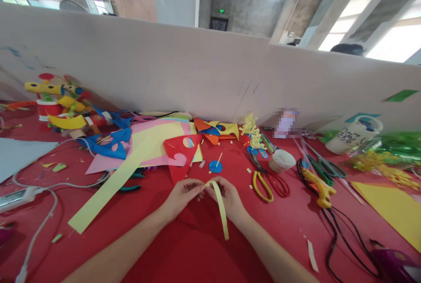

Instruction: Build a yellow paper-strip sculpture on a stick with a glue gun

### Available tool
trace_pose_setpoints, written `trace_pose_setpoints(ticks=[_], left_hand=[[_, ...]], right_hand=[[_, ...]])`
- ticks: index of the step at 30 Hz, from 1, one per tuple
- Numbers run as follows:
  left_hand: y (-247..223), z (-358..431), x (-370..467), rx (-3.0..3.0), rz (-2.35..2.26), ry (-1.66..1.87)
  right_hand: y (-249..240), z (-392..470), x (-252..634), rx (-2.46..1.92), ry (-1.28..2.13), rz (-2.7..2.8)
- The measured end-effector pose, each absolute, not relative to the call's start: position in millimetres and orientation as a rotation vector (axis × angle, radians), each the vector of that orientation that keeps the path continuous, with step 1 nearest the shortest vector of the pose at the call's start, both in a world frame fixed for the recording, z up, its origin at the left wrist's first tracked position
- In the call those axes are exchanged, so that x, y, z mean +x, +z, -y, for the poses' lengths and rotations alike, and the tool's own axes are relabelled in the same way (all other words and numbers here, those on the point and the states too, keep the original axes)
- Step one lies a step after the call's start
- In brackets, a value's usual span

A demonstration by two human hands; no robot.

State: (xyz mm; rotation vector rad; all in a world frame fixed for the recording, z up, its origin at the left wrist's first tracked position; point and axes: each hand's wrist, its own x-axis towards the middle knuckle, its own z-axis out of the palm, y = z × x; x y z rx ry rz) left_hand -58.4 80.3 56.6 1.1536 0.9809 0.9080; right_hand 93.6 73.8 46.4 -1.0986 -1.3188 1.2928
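A narrow pale yellow paper strip (222,213) arches over and hangs down from between my hands, above the red table (197,248). My left hand (187,196) pinches its upper end with closed fingers. Fingertips of my right hand (226,196) are closed on the same end, and the strip's free length drapes in front of that hand. Just beyond my hands lie a blue disc (215,167) with a small stick on it and a red paper cutout (179,153). A long pale yellow sheet (108,186) reaches toward the left front.
Scissors (263,185), a white cup (282,160) and a yellow glue gun (320,186) stand or lie to the right. Teal-handled pliers (131,188), a power strip (18,199) with white cables and paper toys (49,107) are at left. A pale partition (164,68) runs behind.
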Motion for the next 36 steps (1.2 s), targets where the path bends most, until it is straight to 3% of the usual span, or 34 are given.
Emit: trace_pose_setpoints(ticks=[36], left_hand=[[57, -76, -53, 1.433, -1.088, 0.847]], right_hand=[[47, -78, 98, -1.165, 1.286, 1.345]])
